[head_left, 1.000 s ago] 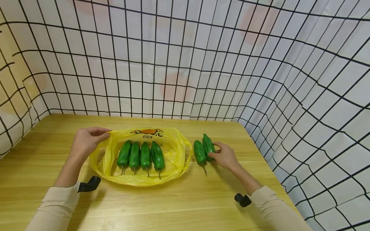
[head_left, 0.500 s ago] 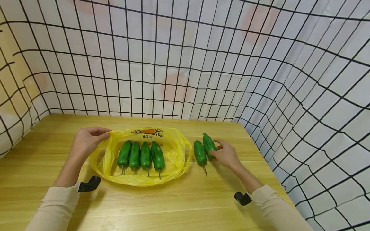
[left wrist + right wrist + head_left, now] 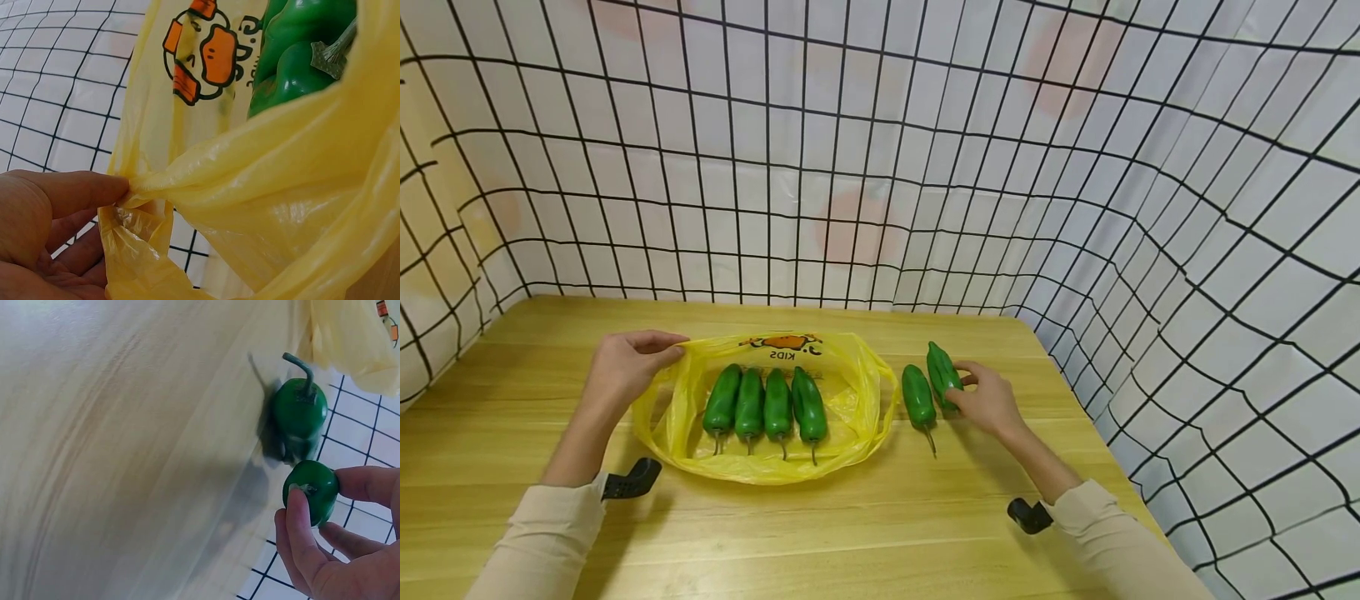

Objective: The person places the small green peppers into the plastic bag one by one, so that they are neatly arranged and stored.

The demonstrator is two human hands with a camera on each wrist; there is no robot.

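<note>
My left hand (image 3: 623, 367) pinches the left edge of a yellow plastic bag (image 3: 760, 473), which lies with its mouth spread wide. Several green peppers (image 3: 778, 403) lie in a row inside it, stems toward me. To the right of the bag, my right hand (image 3: 988, 400) holds one green pepper (image 3: 943, 373) between thumb and fingers; in the right wrist view this pepper (image 3: 315, 490) is gripped around its stem end. Just left of it another green pepper (image 3: 918, 396) rests on the table, stem toward me. Thumb and finger squeeze the bag's gathered film (image 3: 147, 187) in the left wrist view.
The wooden table (image 3: 820, 542) reaches to a white curtain with black grid lines (image 3: 850, 150) at the back and right. A cartoon print (image 3: 786, 342) shows on the bag's far inner side.
My right hand and its pepper have shifted slightly up and to the right, a little apart from the neighbouring pepper. The left hand and the bag have stayed in place.
</note>
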